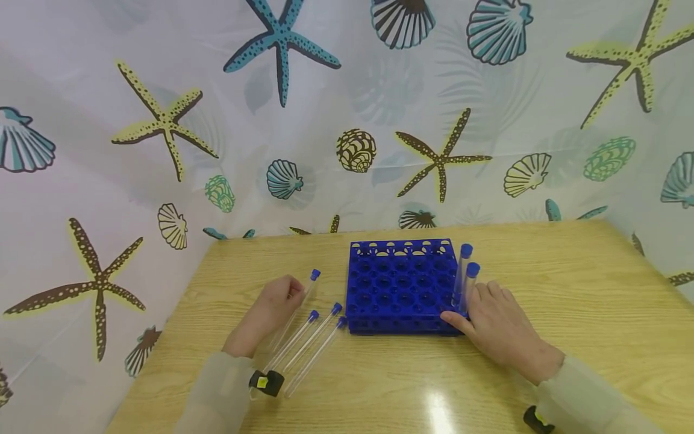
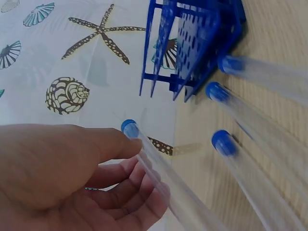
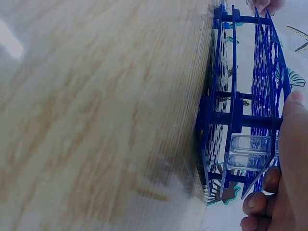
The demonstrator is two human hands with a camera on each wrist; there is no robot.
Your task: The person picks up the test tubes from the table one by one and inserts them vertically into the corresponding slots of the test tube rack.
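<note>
Wooden tabletop; tube within left grip.

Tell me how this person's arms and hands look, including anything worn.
The left hand and right hand are bare, without gloves. Both forearms are covered by long, plain, pale off-white to beige sleeves: left sleeve, right sleeve. Near each wrist sits a small black device with a yellow marking: left device, right device.
</note>
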